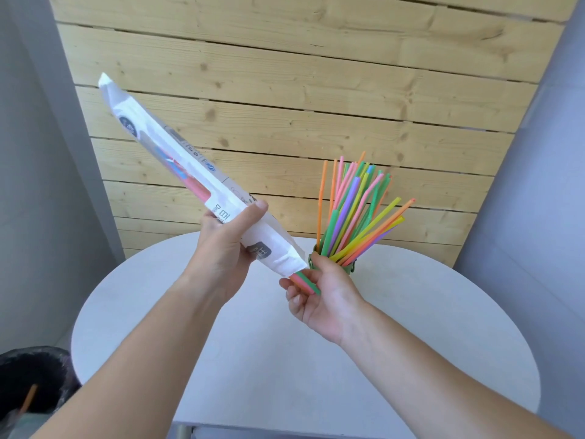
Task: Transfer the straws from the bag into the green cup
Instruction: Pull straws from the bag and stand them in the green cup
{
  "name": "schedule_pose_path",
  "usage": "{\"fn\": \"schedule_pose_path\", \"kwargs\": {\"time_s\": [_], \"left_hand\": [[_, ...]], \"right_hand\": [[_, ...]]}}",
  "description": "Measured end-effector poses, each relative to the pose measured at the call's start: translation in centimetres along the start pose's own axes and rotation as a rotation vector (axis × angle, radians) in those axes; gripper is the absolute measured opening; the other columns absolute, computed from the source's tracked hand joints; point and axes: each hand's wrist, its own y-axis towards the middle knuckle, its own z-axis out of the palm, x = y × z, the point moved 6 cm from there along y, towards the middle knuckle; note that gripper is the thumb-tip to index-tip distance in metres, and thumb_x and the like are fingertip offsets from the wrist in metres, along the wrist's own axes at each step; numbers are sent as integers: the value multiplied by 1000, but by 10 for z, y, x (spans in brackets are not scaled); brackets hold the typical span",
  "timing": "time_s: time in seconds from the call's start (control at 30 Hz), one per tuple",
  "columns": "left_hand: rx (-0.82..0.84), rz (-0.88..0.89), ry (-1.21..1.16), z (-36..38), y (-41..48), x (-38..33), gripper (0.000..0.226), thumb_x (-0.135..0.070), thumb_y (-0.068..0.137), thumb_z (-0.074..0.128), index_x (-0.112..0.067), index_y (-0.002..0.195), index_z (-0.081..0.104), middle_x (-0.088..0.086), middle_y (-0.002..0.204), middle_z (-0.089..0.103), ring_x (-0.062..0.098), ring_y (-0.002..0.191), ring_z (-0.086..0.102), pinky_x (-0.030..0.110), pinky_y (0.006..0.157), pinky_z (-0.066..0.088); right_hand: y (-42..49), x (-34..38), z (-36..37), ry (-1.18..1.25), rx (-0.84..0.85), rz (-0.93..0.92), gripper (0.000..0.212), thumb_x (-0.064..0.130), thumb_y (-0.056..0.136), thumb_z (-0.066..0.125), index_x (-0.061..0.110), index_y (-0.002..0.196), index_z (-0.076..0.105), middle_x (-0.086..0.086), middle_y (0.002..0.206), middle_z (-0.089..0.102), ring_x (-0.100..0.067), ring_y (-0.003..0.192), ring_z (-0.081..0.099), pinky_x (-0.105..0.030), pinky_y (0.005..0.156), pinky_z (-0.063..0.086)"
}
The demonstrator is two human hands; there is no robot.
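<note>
Straws point(305, 282) poke from Korean-print bag point(190, 175); right hand point(323, 296) grips them.

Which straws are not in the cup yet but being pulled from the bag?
The pink and green straws poking out of the bag's lower open end, gripped by the right hand. The left hand holds the bag; the rest stand in the green cup.

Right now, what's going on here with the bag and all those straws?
A person is emptying a white bag of straws. The left hand holds the bag tilted, mouth down, while the right hand pinches a few straw ends poking from its mouth. The green cup on the white table already holds a fanned bunch of colourful straws.
</note>
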Motion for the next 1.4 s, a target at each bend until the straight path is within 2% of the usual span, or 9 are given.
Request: {"fn": "schedule_pose_path", "kwargs": {"time_s": [0.1, 0.23, 0.33, 0.43, 0.6, 0.8, 1.03, 1.27, 1.4], "left_hand": [[63, 1, 28, 5, -3, -1, 46, -14, 82, 71, -4, 123, 51, 12, 98, 55, 28, 88, 63, 38, 73, 52], [88, 23, 82, 11, -6, -5, 72, -14, 82, 76, 1, 144, 42, 16, 110, 62, 32, 99, 67, 42, 78, 59], [26, 94, 133, 10, -8, -8, 76, -22, 75, 87, -10, 140, 48, 8, 113, 69, 27, 106, 71, 47, 91, 60], [25, 101, 183, 18, -12, -1, 85, -34, 64, 91, -19, 137, 51, 4, 112, 73, 21, 103, 73, 37, 86, 61], [-82, 33, 47, 13, -11, 11, 87, -33, 68, 92, -21, 141, 47, 7, 116, 77, 28, 108, 76, 49, 92, 62], [-193, -29, -92, 3, -10, 22, 72, -26, 81, 86, -17, 143, 50, 11, 124, 75, 29, 110, 75, 50, 92, 61], [-222, -10, -114, 2, -10, 23, 56, -25, 89, 81, -15, 139, 57, 11, 120, 75, 26, 102, 75, 50, 93, 61], [-250, 27, -126, -3, -9, 12, 56, -24, 95, 75, -9, 143, 51, 6, 113, 71, 24, 97, 73, 39, 83, 62], [-278, 39, -139, -6, -10, 9, 56, -26, 95, 74, -11, 144, 51, 6, 114, 70, 25, 100, 72, 45, 91, 61]], "right_hand": [[2, -1, 0, 41, 9, -2, 32, 35, 100, 53, 6, 112, 60, -12, 60, 65, -16, 40, 54, -18, 36, 43], [2, -2, 4, 40, 49, -15, 13, 22, 95, 56, 11, 91, 64, -4, 58, 57, -12, 41, 50, -17, 35, 41], [3, -3, 3, 71, 40, -14, 24, 25, 100, 52, 8, 87, 62, -10, 58, 60, -13, 39, 51, -17, 34, 40], [3, -7, 6, 10, 79, 32, 33, 31, 101, 43, 8, 90, 64, -14, 62, 58, -16, 40, 51, -18, 34, 38], [-1, -12, 11, -109, 114, 35, 47, 16, 91, 38, 12, 54, 66, -10, 56, 52, -11, 42, 39, -16, 34, 25], [-1, -14, 5, -134, 1, 71, 31, 21, 93, 40, 12, 69, 56, -6, 52, 51, -12, 39, 35, -15, 33, 20], [0, -21, 5, -198, -4, 136, 33, 22, 96, 39, 1, 80, 60, -11, 58, 65, -14, 36, 44, -16, 32, 29], [-4, -7, 7, -6, 29, 64, 23, 21, 100, 49, 5, 87, 61, -10, 58, 60, -10, 34, 45, -15, 27, 29], [-4, 0, 5, 71, -4, -29, 15, 18, 97, 62, 4, 99, 65, -13, 69, 65, -9, 37, 51, -16, 31, 38]]}}
